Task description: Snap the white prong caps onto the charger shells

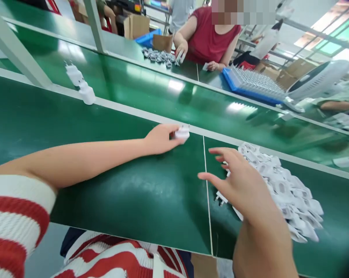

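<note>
Between the thumb and fingers of my left hand (162,139) is a white plug adapter (182,134), its two pins pointing up, held near the bench's pale back rail. My right hand (235,177) is open, thumb and fingers apart, with nothing seen between them. It hovers just left of a heap of white plastic plug parts (281,185), covering some of them. A loose white plug (220,198) with two metal pins shows below that hand.
Two white plug adapters (87,92) are at the left by the rail (128,111). Beyond it runs a green belt (151,92). Across sits a person in a red top (210,36) handling small parts, near a blue tray (249,90). A metal post (94,27) rises at the left.
</note>
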`<state>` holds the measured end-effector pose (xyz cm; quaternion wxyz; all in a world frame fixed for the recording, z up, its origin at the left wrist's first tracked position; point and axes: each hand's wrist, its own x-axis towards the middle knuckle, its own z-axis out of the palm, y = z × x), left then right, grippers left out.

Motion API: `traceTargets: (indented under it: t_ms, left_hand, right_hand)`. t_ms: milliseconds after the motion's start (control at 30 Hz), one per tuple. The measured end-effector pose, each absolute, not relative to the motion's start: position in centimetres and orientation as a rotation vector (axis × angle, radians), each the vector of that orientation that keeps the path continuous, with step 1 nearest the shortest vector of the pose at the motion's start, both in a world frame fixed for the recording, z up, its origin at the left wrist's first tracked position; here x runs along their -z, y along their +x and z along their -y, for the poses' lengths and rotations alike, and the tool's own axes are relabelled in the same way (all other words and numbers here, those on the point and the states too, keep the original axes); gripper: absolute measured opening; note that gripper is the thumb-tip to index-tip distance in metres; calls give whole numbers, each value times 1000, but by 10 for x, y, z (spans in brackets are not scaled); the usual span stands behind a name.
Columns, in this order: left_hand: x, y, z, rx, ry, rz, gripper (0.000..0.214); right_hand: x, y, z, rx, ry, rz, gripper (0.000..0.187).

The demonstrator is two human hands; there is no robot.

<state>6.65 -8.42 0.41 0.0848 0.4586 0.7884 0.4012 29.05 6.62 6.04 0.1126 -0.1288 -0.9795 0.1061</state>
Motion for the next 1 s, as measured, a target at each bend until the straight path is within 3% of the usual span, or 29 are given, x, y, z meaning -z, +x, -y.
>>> traceTargets:
  t_ms: [100,300,433,500,633,767,933,1000]
  left_hand:
    - [-15,1,66,-1121,1101,-2720,33]
    - [-22,-82,62,-1004,646,-2963,47]
    - [-16,-68,88,-939,634,-3063,92]
    - [-13,-51,116,-935,724,-3181,102]
    - [-10,-44,196,-1285,394,-3446,94]
    - [-18,-68,260,-1435,222,-3167,79]
    - [-26,-20,232,-1357,561,-2951,63]
    - [-23,34,204,-1387,776,-2803,53]
  right_hand:
    - [-62,299,-83,-54,-627,3072,47]
    - [-57,286,-78,-115,-759,3202,42]
    - [-57,282,-75,-144,-743,3150,41]
    - [-58,282,-74,-144,-737,3125,45]
    - [-59,283,-70,-138,-674,3102,47]
    - [-59,280,-64,-218,-562,3049,45]
    - [-49,270,-50,-670,-406,2826,28]
    - [-40,265,-39,-948,-289,2655,34]
